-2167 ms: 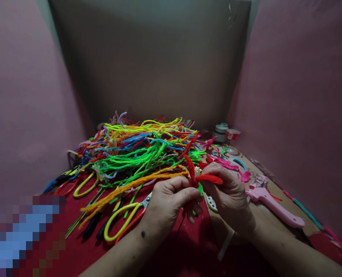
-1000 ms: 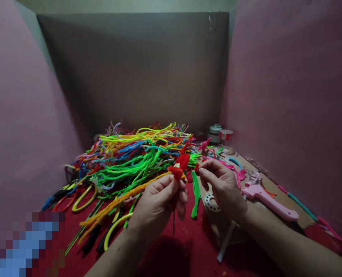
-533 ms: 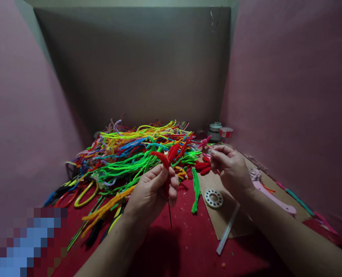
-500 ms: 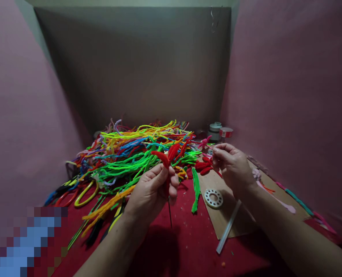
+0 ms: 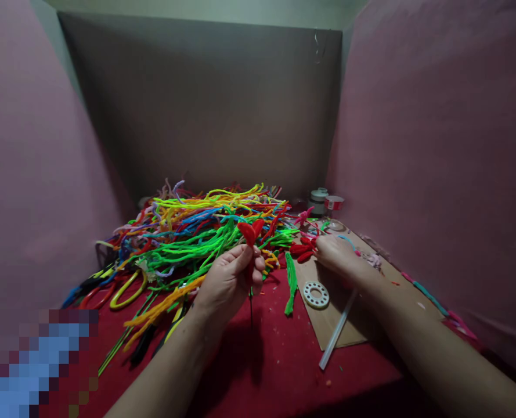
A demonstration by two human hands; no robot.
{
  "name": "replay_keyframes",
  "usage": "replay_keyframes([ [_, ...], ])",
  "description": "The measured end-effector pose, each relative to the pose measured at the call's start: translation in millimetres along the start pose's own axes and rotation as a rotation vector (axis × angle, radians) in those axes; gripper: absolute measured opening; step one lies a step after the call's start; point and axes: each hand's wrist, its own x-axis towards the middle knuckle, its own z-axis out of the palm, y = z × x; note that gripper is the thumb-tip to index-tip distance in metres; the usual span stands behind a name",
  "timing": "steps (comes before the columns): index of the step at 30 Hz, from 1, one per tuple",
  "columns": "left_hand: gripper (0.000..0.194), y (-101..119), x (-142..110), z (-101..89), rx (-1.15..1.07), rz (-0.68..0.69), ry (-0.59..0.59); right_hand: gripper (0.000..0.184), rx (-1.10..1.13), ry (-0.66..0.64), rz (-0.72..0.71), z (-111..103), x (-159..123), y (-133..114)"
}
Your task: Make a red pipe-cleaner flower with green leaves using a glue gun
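Note:
My left hand is closed around a small red pipe-cleaner flower. Its fuzzy petals stick up above the thumb, and a thin dark stem hangs below the fingers. Over the cardboard, my right hand is low with its fingers curled under, right beside a cluster of red fuzzy petals. The fingertips are hidden, so whether they grip a petal does not show. A green fuzzy leaf piece lies between the two hands on the red cloth.
A big heap of coloured pipe cleaners spreads behind my left hand. Scissors with yellow handles lie left. On the cardboard are a white holed disc and a translucent stick. A jar and tape roll stand behind.
My right hand has come down and slightly left, from above the cardboard to the red petals. My left hand still holds the red flower, now turned a little. The view has shifted slightly.

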Motion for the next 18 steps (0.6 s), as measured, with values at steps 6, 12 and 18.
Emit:
replay_keyframes([
  [6, 0.019, -0.9, 0.0, -1.4, 0.001, 0.005, -0.022, 0.017, -0.035, -0.006, 0.036, 10.3, 3.3, 3.0],
  [12, 0.015, -3.8, 0.9, -2.9, -0.044, 0.015, -0.071, 0.02, 0.116, 0.267, 0.075, -3.8, 1.2, 6.9],
  [18, 0.014, -7.1, -4.1, 1.1, -0.021, 0.075, -0.204, 0.012, 0.691, 0.339, -0.172, -14.8, -35.7, -29.6],
])
